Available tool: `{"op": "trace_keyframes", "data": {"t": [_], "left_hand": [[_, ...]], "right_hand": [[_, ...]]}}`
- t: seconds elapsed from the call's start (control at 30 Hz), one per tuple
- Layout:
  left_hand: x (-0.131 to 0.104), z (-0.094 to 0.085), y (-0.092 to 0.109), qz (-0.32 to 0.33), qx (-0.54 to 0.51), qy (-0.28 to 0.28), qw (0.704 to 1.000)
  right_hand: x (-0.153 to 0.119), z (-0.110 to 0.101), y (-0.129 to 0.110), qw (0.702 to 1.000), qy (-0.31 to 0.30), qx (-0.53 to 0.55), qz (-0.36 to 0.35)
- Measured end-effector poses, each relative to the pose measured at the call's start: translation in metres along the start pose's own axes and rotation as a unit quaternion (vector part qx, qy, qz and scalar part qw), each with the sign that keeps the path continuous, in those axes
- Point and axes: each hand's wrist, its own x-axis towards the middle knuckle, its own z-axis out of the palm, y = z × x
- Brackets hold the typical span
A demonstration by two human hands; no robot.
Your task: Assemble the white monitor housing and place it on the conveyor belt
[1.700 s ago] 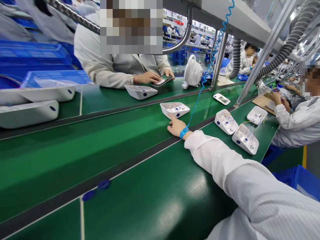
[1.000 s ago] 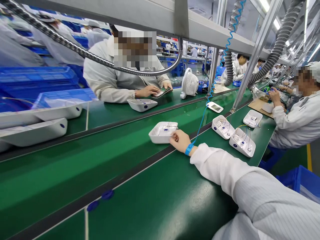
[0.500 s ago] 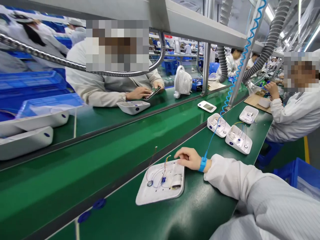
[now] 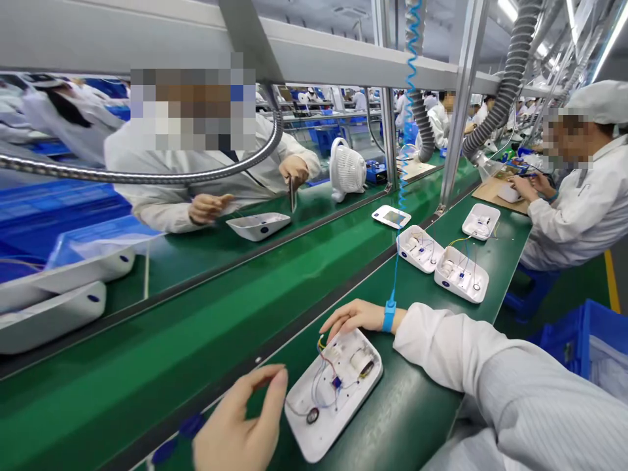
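White housing [image 4: 332, 399] just beside left grip [image 4: 243, 418].

Your right hand [image 4: 360, 316] lay at the far end of the open white casing [image 4: 346, 400], where coloured wires [image 4: 316, 390] looped; your left hand [image 4: 240, 422] curved beside its left edge.

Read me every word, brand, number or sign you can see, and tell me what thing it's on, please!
None can be read.
Open white plastic shell with thin wires, beside the bare left hand: no readable text.
Dark-blue oval badge on a similar white shell farther right: too small to read.
White rounded panel with grey screen: any marks too small to read.
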Motion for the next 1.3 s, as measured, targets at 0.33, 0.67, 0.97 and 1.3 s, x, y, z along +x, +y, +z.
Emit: {"op": "trace_keyframes", "data": {"t": [0.33,0.67,0.97,1.3], "left_hand": [[-0.015,0.043,-0.026,-0.130,-0.002,-0.086,0.988],[-0.022,0.046,-0.021,-0.178,-0.095,-0.002,0.979],[-0.014,0.059,-0.044,-0.180,-0.236,0.106,0.949],[-0.023,0.056,-0.033,-0.151,-0.264,0.088,0.949]], "right_hand": [[-0.002,0.008,-0.004,0.998,0.031,-0.060,-0.003],[0.004,-0.002,0.000,0.895,0.303,-0.322,-0.067],[0.046,-0.080,-0.062,0.724,0.395,-0.563,-0.042],[0.075,-0.152,-0.098,0.560,0.530,-0.621,0.141]]}}
